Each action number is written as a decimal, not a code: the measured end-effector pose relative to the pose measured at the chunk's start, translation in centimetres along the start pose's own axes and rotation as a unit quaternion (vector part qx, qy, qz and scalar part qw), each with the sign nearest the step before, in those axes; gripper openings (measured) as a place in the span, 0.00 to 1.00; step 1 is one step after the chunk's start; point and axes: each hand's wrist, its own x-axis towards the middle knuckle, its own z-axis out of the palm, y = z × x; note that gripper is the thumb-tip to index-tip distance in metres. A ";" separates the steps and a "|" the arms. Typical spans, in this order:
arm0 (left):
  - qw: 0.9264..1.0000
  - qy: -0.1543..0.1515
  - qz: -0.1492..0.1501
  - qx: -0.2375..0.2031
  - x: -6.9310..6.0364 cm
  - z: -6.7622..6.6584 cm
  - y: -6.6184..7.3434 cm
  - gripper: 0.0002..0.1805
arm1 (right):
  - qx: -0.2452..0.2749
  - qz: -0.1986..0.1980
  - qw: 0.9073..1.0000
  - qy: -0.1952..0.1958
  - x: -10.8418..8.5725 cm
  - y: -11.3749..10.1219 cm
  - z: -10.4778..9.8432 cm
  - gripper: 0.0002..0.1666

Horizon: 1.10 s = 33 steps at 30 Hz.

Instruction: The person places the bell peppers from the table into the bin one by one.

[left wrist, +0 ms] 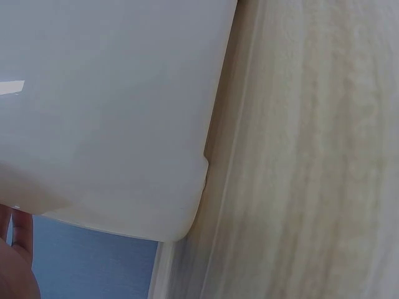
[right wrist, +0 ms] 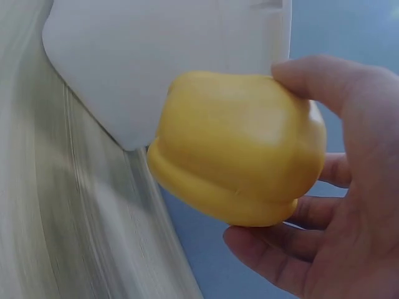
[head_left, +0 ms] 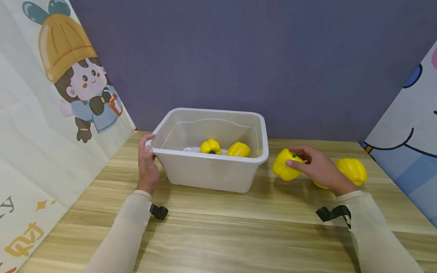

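Observation:
A white plastic bin stands on the wooden table, and two yellow bell peppers, one on the left and one on the right, lie inside it. My left hand grips the bin's left rim, thumb and fingers bent over its corner. To the right of the bin, my right hand holds another yellow bell pepper between thumb and fingers, raised off the table. The right wrist view shows this pepper close up, the bin wall behind it.
Behind my right wrist, more yellow bell pepper shows on the table, partly hidden by the hand. A grey-blue panel rises at the table's back edge. Printed cartoon sheets stand at the left and right.

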 end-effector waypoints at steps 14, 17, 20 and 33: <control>1.000 -0.001 -0.001 -0.005 0.0 0.0 0.2 0.28 | 0.030 0.015 0.999 0.028 -0.1 -0.2 -0.2 0.42; 1.000 -0.001 -0.002 -0.006 0.0 0.0 0.2 0.28 | 0.045 0.011 0.998 0.030 -0.1 -0.3 -0.3 0.40; 1.000 -0.003 -0.003 -0.002 0.0 -0.1 0.2 0.28 | 0.073 0.018 0.997 0.032 -0.2 -0.5 -0.3 0.39; 1.000 0.000 -0.013 0.012 0.0 -0.1 0.3 0.28 | 0.188 -0.009 0.981 0.045 -0.5 -0.9 -0.7 0.29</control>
